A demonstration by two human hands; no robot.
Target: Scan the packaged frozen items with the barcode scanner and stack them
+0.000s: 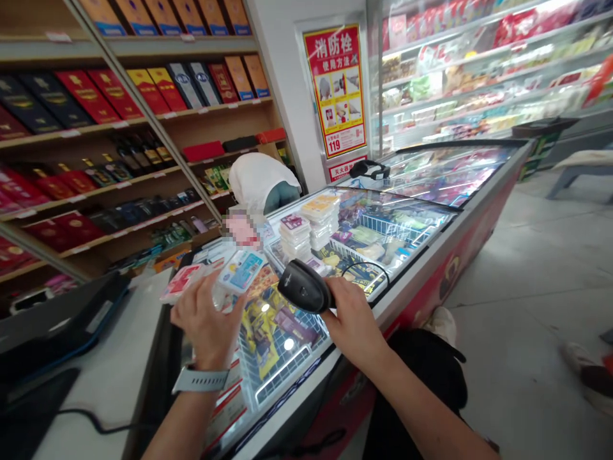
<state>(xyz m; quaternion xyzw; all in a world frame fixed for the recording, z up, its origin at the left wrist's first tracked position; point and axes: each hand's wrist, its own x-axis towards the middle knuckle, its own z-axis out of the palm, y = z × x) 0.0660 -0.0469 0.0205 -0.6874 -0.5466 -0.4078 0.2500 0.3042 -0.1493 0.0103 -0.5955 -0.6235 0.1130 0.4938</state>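
My right hand point(357, 322) is wrapped round the handle of a black barcode scanner point(305, 286), its head pointing left above the freezer's glass top. A thin black cable point(368, 263) loops beside it. My left hand point(208, 326), with a grey watch band on the wrist, grips a clear pack with a blue-and-white label point(243, 269) between thumb and fingers. The label faces up toward me, left of the scanner. Just behind the left fingers lies a red-and-white pack point(184, 281). Stacks of white packs point(295, 237) stand on the glass beyond the scanner.
The chest freezer point(445, 236) stretches away to the right, with baskets of frozen goods under its glass. A person in white point(263, 179) bends down behind it. A counter point(115, 351) with dark equipment stands at left. Stocked shelves point(158, 45) and a lit display fridge line the back.
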